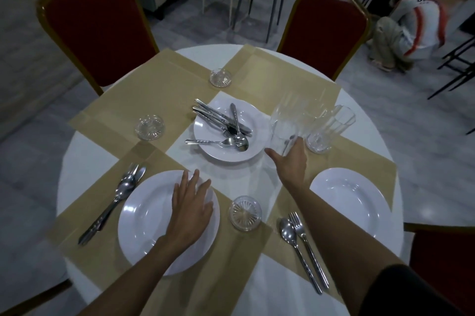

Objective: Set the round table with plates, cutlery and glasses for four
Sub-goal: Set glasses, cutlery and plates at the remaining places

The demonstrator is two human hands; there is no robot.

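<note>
1. My right hand (pixel 290 161) is wrapped around the lower part of a clear tumbler (pixel 284 133), thumb on the near-left side, fingers behind the glass. The left hand (pixel 191 206) lies flat and spread on the near-left plate (pixel 144 223), gripping nothing.
2. The tumbler stands between the centre plate (pixel 226 151) and the other glasses (pixel 329 125) just beside it; the blur hides whether its base is on the table or lifted.
3. I judge it light, rigid, slick-walled and breakable. Low on the wall is the right hold: steady, and clear of the rim.
4. Its long axis runs roughly vertical, mouth up, leaning slightly away from me.
5. Around it: small cut-glass dishes (pixel 245 213) sit on the gold placemats (pixel 252 259). The near-right plate (pixel 359 202) has a spoon and fork (pixel 303 246) on its left, handles pointing toward me.
6. Spare cutlery (pixel 223 123) is heaped on the centre plate, so the far two places look unfinished.
7. The neighbouring glasses stand close; moving the tumbler sideways risks a knock.
</note>
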